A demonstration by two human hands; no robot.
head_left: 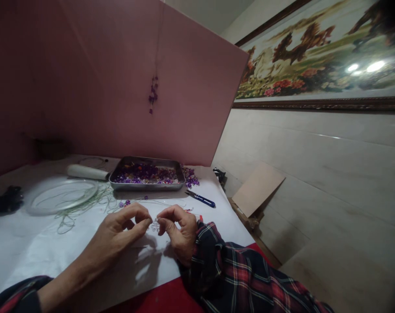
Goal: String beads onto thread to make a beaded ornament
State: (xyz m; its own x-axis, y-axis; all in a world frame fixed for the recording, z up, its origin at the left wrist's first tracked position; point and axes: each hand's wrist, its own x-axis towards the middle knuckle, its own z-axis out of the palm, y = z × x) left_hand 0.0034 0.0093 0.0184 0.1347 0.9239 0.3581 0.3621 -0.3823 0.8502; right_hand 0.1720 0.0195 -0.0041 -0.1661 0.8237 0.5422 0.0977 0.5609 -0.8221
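Observation:
A small cluster of clear beads (155, 225) is between my two hands, just above the white table covering. My left hand (124, 232) pinches at its left side with thumb and forefinger; any thread there is too fine to make out. From the other side, the thumb and forefinger of my right hand (180, 228) are closed on the beads. Behind my hands, a few loose purple beads (127, 203) lie beside a thin strand. A metal tray (148, 187) full of purple, clear and amber beads stands farther back.
Blue-handled thread snips (201, 199) lie right of the tray, near more purple beads (191, 176). To the left are a coil of clear line (37, 211), tangled green thread (83, 204) and a white roll (86, 172). A purple bead strand (153, 93) hangs against the pink panel (119, 87).

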